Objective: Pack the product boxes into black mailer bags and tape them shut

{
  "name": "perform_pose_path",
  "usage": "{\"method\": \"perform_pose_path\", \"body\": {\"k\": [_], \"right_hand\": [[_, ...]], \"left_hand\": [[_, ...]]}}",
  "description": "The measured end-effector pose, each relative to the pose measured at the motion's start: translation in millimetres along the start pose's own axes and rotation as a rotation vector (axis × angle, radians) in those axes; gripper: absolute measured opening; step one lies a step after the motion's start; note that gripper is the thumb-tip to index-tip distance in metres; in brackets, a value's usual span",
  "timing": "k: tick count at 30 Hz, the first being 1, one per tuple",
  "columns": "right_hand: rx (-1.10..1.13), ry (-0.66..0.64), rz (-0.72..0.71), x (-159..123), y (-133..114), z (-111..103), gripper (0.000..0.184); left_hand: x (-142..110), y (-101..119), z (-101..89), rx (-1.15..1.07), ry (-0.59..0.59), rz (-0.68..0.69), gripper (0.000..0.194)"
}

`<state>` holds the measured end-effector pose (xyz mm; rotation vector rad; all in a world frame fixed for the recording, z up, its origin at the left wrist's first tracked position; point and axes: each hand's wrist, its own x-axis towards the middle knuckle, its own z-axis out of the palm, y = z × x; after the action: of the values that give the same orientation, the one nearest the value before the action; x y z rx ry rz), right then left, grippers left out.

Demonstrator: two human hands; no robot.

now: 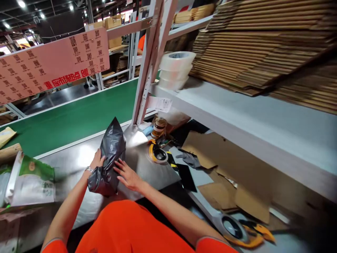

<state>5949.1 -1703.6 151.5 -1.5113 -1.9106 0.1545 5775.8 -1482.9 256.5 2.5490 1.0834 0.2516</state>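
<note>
A black plastic mailing bag (112, 144), bulging and creased, is tilted over the metal worktop (81, 154) in front of my body. My left hand (97, 161) grips its left side, with the fingertips partly hidden by the plastic. My right hand (128, 175) lies against the lower right side of the bag, its fingers spread and stretched out. What is inside the bag cannot be seen.
A green conveyor belt (76, 112) runs behind the worktop. Green-and-white packages (34, 179) lie at left. A yellow tape dispenser (157, 153) is right of the bag, another dispenser (237, 230) lower right. Tape rolls (176, 70) and flat cardboard (252, 45) fill the shelf (237, 116).
</note>
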Motion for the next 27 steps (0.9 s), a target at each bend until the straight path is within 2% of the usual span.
{"method": "perform_pose_path", "body": {"k": [3, 6, 12, 16, 22, 27], "right_hand": [[0.019, -0.03, -0.023, 10.0, 9.7, -5.5, 0.049], [0.032, -0.055, -0.036, 15.2, 15.5, -11.4, 0.047], [0.043, -0.082, -0.086, 20.0, 18.5, -19.6, 0.046], [0.052, -0.054, -0.122, 20.4, 21.2, -16.7, 0.046], [0.117, -0.03, -0.182, 18.4, 25.9, -12.9, 0.05], [0.176, -0.068, -0.22, 20.8, 24.8, -17.4, 0.052]], "left_hand": [[-5.0, 18.6, 38.8, 0.178, -0.099, -0.001, 0.06], [-13.3, 31.2, 54.5, 0.349, -0.149, 0.01, 0.062], [-29.9, 45.9, 59.2, 0.398, -0.162, -0.031, 0.063], [-46.5, 65.6, 57.9, 0.36, -0.165, -0.065, 0.062], [-82.7, 109.5, 71.8, 0.346, -0.036, -0.212, 0.065], [-95.7, 124.3, 82.0, 0.383, 0.017, -0.221, 0.067]]}}
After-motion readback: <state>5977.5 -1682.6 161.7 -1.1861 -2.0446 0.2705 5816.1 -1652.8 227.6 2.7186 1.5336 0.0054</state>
